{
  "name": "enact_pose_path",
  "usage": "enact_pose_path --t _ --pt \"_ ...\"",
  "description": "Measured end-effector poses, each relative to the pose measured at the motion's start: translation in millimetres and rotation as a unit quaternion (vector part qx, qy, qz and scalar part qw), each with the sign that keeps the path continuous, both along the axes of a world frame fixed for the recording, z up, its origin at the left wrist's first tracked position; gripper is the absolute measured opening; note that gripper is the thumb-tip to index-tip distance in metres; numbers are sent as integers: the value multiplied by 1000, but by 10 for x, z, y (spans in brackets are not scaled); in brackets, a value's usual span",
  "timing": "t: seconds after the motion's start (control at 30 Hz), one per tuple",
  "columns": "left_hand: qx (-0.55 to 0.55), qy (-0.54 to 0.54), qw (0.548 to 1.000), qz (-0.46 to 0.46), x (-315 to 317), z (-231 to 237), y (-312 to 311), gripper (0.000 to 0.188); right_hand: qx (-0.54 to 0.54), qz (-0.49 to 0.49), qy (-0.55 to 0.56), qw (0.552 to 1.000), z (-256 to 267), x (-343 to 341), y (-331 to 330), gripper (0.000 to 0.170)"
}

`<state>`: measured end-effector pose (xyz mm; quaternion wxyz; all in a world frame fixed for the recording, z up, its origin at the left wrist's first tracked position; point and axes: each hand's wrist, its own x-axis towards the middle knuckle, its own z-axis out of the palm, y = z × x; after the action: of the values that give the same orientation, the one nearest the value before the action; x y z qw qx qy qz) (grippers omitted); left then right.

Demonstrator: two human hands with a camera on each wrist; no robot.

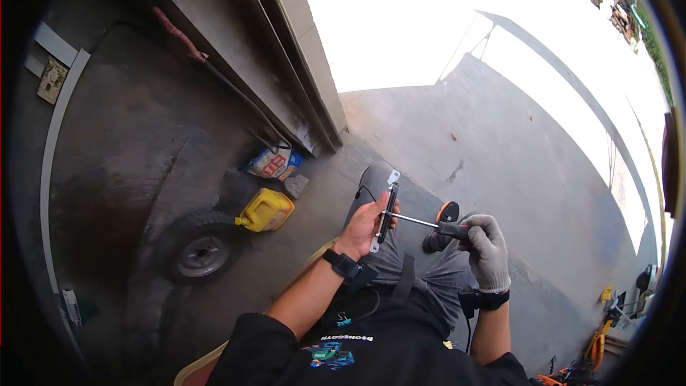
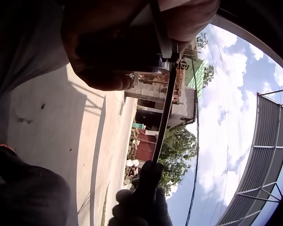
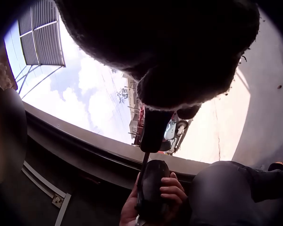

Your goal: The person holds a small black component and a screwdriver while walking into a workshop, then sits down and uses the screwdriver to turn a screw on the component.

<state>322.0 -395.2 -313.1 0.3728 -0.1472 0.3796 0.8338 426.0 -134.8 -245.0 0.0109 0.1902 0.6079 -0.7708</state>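
Observation:
In the head view my bare left hand (image 1: pixel 362 227) grips a narrow black housing (image 1: pixel 386 216) with a light metal tab at each end; its exact kind does not show. A thin cable loops beside it. My right hand (image 1: pixel 490 251), in a grey knit glove, holds a screwdriver (image 1: pixel 418 221) by its dark handle. The long steel shaft reaches across to the middle of the housing, its tip right at the side. From the left wrist, the screwdriver shaft (image 2: pixel 165 113) meets the housing near the fingers. The right wrist view shows the black housing (image 3: pixel 154 181) in the left fingers, backlit.
The person sits, grey-trousered legs under the work. To the left on the concrete floor lie a wheel with tyre (image 1: pixel 202 254), a yellow jerrycan (image 1: pixel 266 209) and a printed bag (image 1: pixel 275 163). A metal door frame (image 1: pixel 286 50) stands ahead. Orange tools (image 1: pixel 597 347) lie at lower right.

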Motion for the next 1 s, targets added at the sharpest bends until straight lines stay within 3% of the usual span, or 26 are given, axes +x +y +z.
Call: enact_pose_path --t 0.13,0.2,0.33,0.43,0.5,0.6,0.8,0.93,1.0 --pt "-10 7 1000 3 9 51 3 46 -4 -32 111 993 -23 -5 -100 29" --pt "-21 16 1000 3 22 111 -6 46 -25 0 -17 1000 169 15 -77 31" --pt "-16 41 999 -6 43 268 24 46 -37 83 -70 993 70 113 193 33" --pt "-43 66 996 -28 -13 397 52 47 -70 10 -7 997 -150 149 113 36" --pt "-55 100 993 -40 -38 452 91 48 -160 -87 116 976 -197 183 -6 36" --pt "-77 123 987 -62 -99 608 126 51 -148 -108 155 971 -77 215 -95 34" --pt "-108 114 987 -36 -97 716 185 50 -133 36 23 990 68 264 187 32" --pt "-66 97 993 -30 -94 734 217 51 -132 -32 29 990 103 244 53 31" --pt "-29 79 996 -29 -57 727 223 51 -131 -69 84 985 176 249 -63 33"
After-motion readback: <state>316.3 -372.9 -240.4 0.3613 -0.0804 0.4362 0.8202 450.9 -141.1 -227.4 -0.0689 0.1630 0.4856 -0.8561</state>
